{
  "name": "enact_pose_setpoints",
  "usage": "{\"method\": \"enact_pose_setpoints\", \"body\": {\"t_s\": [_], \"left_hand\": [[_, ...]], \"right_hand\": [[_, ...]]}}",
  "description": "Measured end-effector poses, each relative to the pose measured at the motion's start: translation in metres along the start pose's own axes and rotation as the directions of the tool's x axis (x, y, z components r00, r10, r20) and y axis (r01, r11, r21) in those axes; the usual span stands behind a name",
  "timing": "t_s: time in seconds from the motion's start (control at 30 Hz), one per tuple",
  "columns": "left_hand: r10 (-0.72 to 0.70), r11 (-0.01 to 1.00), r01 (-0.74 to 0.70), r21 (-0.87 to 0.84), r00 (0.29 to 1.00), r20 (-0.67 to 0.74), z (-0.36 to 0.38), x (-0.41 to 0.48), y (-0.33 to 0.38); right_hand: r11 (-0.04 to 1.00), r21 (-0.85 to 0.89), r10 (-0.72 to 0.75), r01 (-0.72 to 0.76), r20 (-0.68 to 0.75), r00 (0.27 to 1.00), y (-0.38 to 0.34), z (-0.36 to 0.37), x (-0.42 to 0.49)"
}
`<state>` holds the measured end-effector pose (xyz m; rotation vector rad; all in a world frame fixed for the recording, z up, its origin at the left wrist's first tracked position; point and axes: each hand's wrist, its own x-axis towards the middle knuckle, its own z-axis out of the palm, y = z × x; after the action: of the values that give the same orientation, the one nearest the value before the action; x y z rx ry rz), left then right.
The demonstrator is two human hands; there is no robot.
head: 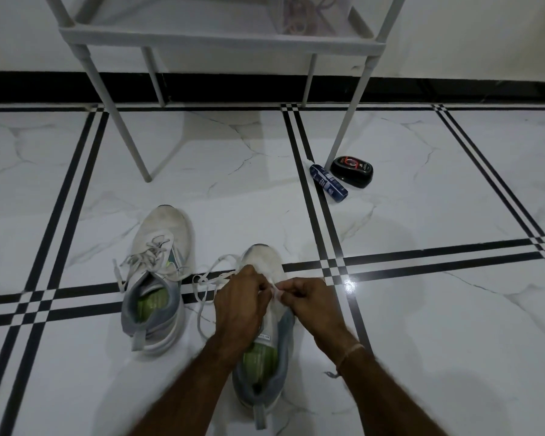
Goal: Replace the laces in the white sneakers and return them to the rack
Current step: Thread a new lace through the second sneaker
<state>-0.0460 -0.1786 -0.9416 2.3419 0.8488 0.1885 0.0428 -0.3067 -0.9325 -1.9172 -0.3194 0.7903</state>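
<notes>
Barely visible lace (276,293) between fingers (296,292).

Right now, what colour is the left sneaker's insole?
Light green. The insole shows best in the head view.

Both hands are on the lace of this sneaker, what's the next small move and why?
Probably pull the lace farther through with the right hand while the left hand steadies the sneaker: both pinch it at mid-shoe, and loose slack lies on the floor beside it.
</notes>
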Motion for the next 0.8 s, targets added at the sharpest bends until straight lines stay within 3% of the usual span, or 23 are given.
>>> {"method": "enact_pose_setpoints", "body": {"t_s": [0.13, 0.23, 0.33, 0.5, 0.53, 0.6, 0.63, 0.7, 0.73, 0.77, 0.8], "left_hand": [[-0.061, 0.987, 0.056, -0.149, 0.998, -0.024, 0.005, -0.005, -0.009], [-0.072, 0.99, 0.07, -0.119, 0.997, -0.01, 0.01, -0.005, -0.011], [-0.073, 0.993, 0.076, -0.087, 0.997, 0.035, 0.013, -0.004, -0.012], [-0.052, 0.995, 0.058, -0.086, 0.996, 0.075, 0.01, -0.005, -0.011], [-0.045, 0.994, 0.053, -0.094, 0.996, 0.083, 0.009, -0.006, -0.012], [-0.026, 0.993, 0.035, -0.109, 0.996, 0.086, 0.008, -0.007, -0.013], [-0.016, 0.993, 0.026, -0.117, 0.996, 0.085, 0.007, -0.007, -0.012], [0.002, 0.991, 0.01, -0.136, 0.996, 0.087, 0.005, -0.005, -0.01], [0.007, 0.99, 0.005, -0.144, 0.996, 0.085, 0.004, -0.005, -0.011], [0.01, 0.989, 0.003, -0.149, 0.996, 0.087, 0.003, -0.006, -0.013], [0.018, 0.989, -0.006, -0.146, 0.997, 0.081, 0.002, -0.007, -0.017]], "right_hand": [[0.995, 0.104, -0.005, 0.001, 0.041, 0.999, 0.005, 0.001, -0.004], [0.997, 0.074, -0.009, 0.013, -0.059, 0.998, 0.007, 0.007, -0.001], [0.999, 0.035, 0.005, -0.002, -0.065, 0.998, 0.002, 0.004, 0.005], [0.94, -0.33, -0.134, 0.084, -0.132, 0.982, 0.005, 0.014, 0.01], [0.958, -0.28, -0.106, 0.065, -0.135, 0.985, 0.007, 0.014, 0.008], [0.998, 0.068, -0.005, 0.015, -0.135, 0.991, 0.005, 0.0, 0.005], [0.939, 0.343, 0.068, -0.015, -0.142, 0.988, 0.0, -0.012, 0.004], [0.676, 0.737, 0.178, -0.016, -0.143, 0.974, -0.006, -0.037, 0.008], [0.613, 0.79, 0.184, 0.006, -0.15, 0.971, -0.009, -0.042, 0.011], [0.679, 0.733, 0.15, 0.027, -0.175, 0.973, -0.011, -0.04, 0.011], [0.841, 0.537, 0.065, 0.062, -0.214, 0.975, -0.011, -0.032, 0.01]]}}
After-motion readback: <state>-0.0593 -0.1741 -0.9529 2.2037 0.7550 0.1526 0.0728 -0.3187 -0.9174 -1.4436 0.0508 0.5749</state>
